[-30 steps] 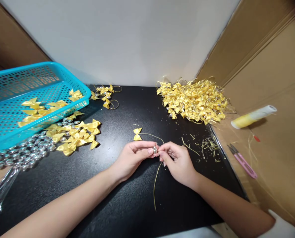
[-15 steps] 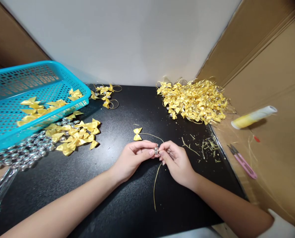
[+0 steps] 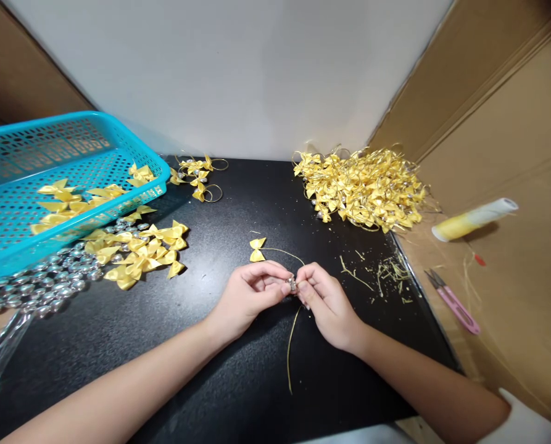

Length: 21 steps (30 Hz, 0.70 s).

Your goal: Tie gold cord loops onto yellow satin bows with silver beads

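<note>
Between the fingertips of my left hand [image 3: 256,293] a small silver bead [image 3: 290,284] is pinched. My right hand [image 3: 327,302] presses thumb and finger together right beside the bead, closed on a thin gold cord [image 3: 290,351]. One end of this cord hangs below my right fingers onto the black table [image 3: 201,351]. The other part curves away to a yellow ribbon bow [image 3: 257,250] lying just beyond my hands. My fingers hide where cord and bead meet, so I cannot tell whether the cord passes through it.
A turquoise basket [image 3: 148,196] with yellow bows stands at the left. Before it lie silver beads [image 3: 48,283] and loose bows [image 3: 155,251]. Looped bows pile up [image 3: 363,188] at the back right. Cord scraps [image 3: 393,271], pink thread snips [image 3: 458,308] and a yellow-white tube [image 3: 474,219] lie right.
The bead has turned slightly in my left fingertips, and my left thumb has shifted a little. The bow and cord lie almost as before.
</note>
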Each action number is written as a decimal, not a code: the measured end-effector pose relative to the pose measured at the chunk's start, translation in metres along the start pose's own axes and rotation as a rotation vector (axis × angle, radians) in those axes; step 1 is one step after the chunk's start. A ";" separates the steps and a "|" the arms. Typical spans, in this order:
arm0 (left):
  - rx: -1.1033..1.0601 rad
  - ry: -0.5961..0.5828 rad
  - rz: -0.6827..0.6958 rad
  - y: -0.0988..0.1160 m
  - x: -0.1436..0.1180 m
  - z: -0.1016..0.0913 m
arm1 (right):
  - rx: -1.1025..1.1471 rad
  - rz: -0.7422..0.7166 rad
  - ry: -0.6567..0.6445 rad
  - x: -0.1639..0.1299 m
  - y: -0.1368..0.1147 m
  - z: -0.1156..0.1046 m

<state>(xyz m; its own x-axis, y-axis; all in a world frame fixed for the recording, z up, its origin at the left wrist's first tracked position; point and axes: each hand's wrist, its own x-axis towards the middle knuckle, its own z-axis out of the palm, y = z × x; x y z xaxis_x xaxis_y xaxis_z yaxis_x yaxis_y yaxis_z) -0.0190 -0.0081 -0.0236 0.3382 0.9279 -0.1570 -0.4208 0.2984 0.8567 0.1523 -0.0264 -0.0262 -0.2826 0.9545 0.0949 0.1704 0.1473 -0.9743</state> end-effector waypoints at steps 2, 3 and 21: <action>-0.005 0.008 0.012 -0.001 0.000 0.000 | -0.056 -0.004 0.015 0.000 -0.001 -0.003; -0.005 0.009 0.020 -0.001 0.000 0.000 | -0.069 -0.005 0.020 0.001 -0.001 -0.004; 0.490 -0.030 0.277 0.002 -0.001 0.000 | -0.294 -0.124 0.223 0.003 -0.006 -0.001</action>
<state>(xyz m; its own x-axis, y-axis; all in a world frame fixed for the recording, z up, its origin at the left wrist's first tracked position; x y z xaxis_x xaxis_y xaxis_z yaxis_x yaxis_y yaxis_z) -0.0203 -0.0085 -0.0214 0.2979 0.9477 0.1143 -0.0595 -0.1011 0.9931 0.1512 -0.0240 -0.0201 -0.1110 0.9529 0.2824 0.4200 0.3025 -0.8556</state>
